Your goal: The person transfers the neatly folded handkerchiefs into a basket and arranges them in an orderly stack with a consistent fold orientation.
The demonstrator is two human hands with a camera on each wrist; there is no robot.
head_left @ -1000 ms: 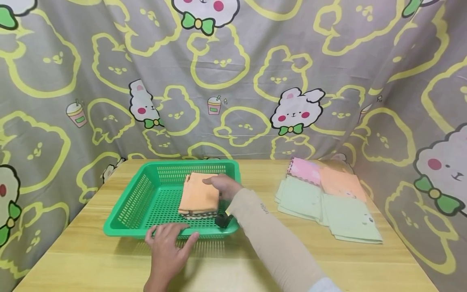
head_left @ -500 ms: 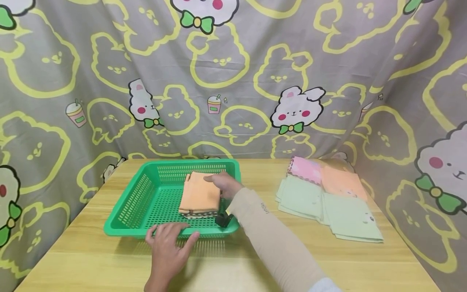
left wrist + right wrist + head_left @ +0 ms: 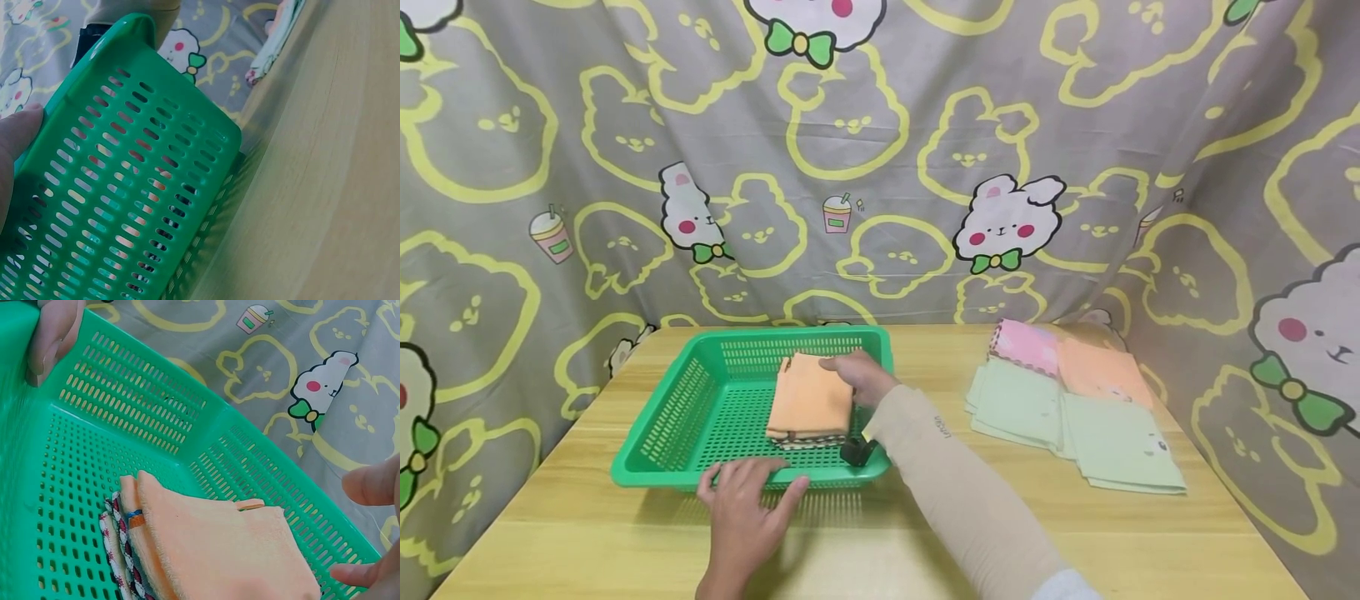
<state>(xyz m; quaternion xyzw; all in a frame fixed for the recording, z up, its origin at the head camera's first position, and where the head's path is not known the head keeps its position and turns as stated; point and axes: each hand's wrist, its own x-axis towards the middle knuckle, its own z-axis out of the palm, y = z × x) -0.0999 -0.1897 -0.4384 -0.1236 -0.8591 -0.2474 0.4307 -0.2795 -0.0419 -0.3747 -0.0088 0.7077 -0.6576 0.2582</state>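
Note:
In the head view a green plastic basket (image 3: 651, 442) with slotted walls stands on the table. My left hand (image 3: 741, 504) grips its near rim, fingers hooked inside and thumb outside; the left wrist view shows the thumb (image 3: 22, 128) along the rim. A stack of folded orange towels (image 3: 812, 396) lies in the basket's right half. Patterned cloth edges (image 3: 115, 550) show beneath the orange ones in the right wrist view. At the stack's far right corner is my right hand (image 3: 867, 379), its visible fingers (image 3: 369, 573) extended and apart beside the orange cloth.
Right of the basket lie folded pale green towels (image 3: 1123, 442), a pink one (image 3: 1028, 346) and an orange one (image 3: 1105, 371) on the wooden table (image 3: 880, 542). A patterned grey curtain (image 3: 895, 150) hangs behind and at both sides.
Both hands, the basket and the towels keep nearly the same places. The head view has shifted very slightly.

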